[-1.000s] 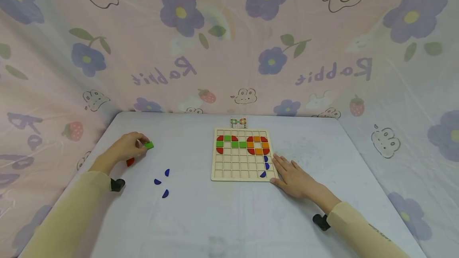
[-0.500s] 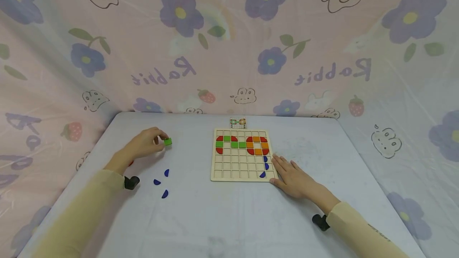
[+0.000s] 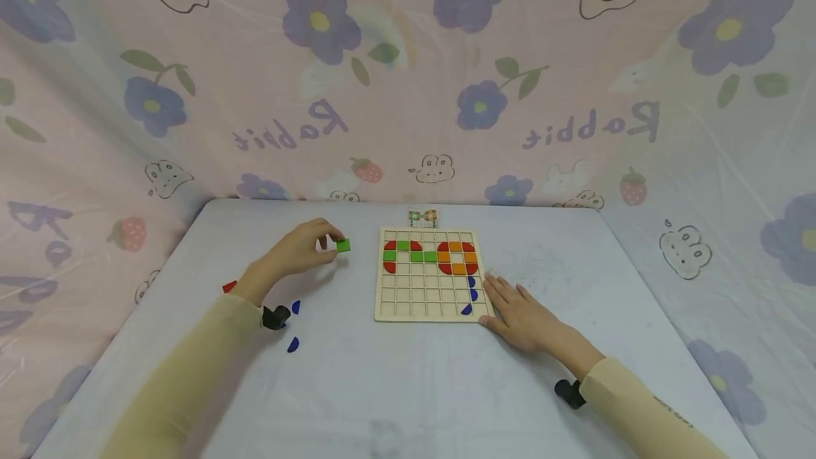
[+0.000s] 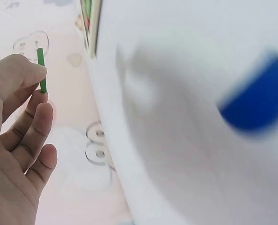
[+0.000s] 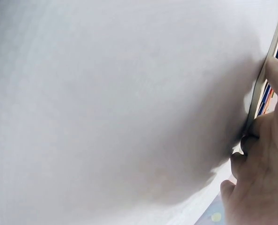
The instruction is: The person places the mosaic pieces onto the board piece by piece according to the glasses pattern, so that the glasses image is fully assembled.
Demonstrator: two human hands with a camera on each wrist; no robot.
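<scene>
Between thumb and fingertips my left hand (image 3: pixel 299 246) pinches a thin green square tile (image 3: pixel 343 245), held above the table left of the wooden grid board (image 3: pixel 408 314). In the left wrist view the green tile (image 4: pixel 42 70) shows edge-on. Fingers spread and straight, my right hand (image 3: pixel 519 314) rests against the board's right edge. Red, green and orange tiles fill part of the board's upper rows. Several blue half-round pieces (image 3: pixel 474 295) lie down its right side.
Left of the board lie loose blue half-round pieces (image 3: pixel 293 344), one partly hidden by the left wrist camera. A red piece (image 3: pixel 229 287) sits behind the left forearm. A small pattern card (image 3: pixel 423 217) lies just beyond the board. Patterned cloth (image 3: pixel 408 91) hangs behind the white table.
My left hand has carried the green tile rightward from the table's left side toward the board, uncovering part of the red piece. The right hand has stayed in place.
</scene>
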